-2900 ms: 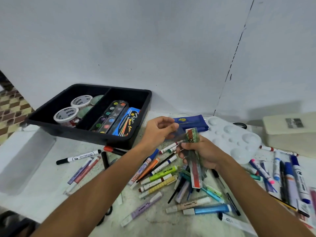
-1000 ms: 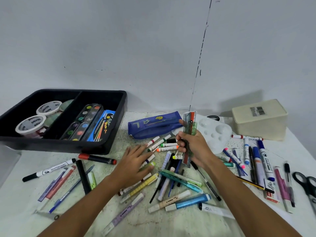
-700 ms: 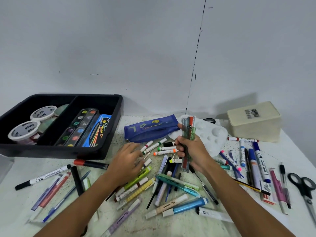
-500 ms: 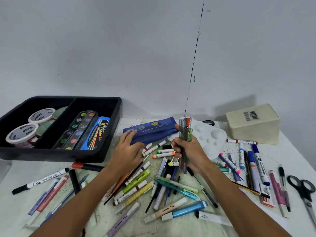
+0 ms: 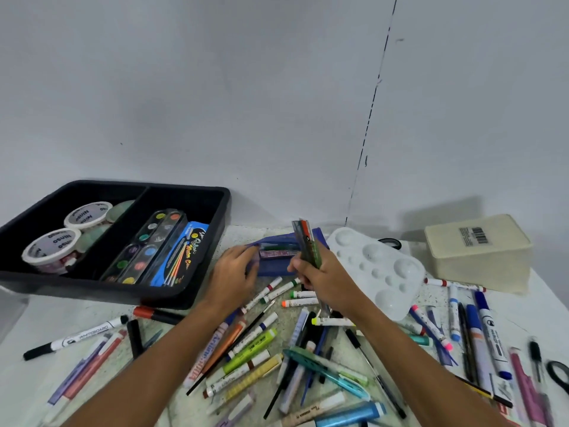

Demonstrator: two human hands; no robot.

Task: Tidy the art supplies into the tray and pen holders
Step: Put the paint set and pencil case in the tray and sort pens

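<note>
My right hand [image 5: 323,280] grips a bundle of flat rulers [image 5: 308,241], held upright just right of a blue pencil pouch [image 5: 277,266]. My left hand [image 5: 234,272] holds the pouch's left end, and its mouth gapes with something purple showing inside. Many markers and pens [image 5: 255,355] lie scattered on the table in front of both hands. At the left stands the black two-part tray [image 5: 197,285], with white tubs [image 5: 52,245] in its left part and a watercolour set [image 5: 147,245] plus a blue pack in its right part.
A white paint palette [image 5: 378,272] lies right of the pouch, with a cream box [image 5: 480,251] behind it by the wall. More markers [image 5: 489,334] and black scissors [image 5: 558,374] lie at the right edge. A whiteboard marker [image 5: 77,335] lies front left.
My left hand left the marker pile, moved up to the blue pouch and took hold of its left end; the pouch now gapes. My right hand kept the rulers upright.
</note>
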